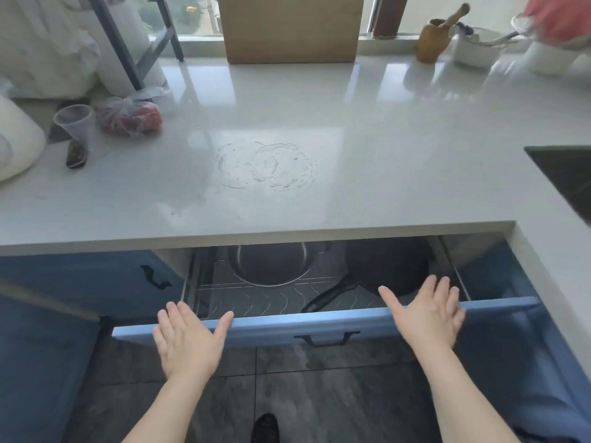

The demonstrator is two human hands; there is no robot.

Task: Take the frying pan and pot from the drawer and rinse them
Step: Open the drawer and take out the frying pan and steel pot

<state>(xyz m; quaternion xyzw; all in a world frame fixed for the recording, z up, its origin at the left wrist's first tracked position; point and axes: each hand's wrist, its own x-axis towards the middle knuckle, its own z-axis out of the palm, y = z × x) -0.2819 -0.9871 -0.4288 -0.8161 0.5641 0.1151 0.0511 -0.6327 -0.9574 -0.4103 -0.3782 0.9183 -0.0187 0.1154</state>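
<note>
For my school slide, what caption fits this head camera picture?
Two open hands, left and right, above an open drawer holding pot and frying pan.

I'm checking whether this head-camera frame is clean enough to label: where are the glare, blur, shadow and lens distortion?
Head view: window glare streaks the glossy countertop; the items at top right smear with motion blur, and the right hand blurs slightly; the pot and frying pan sit dim in shadow under the counter inside the drawer; wide-angle distortion bends the counter's edges.

Glossy pale countertop (319, 107), daylit window (188, 14) behind, blue cabinet fronts (80, 282), dark tiled floor (319, 394)
</note>
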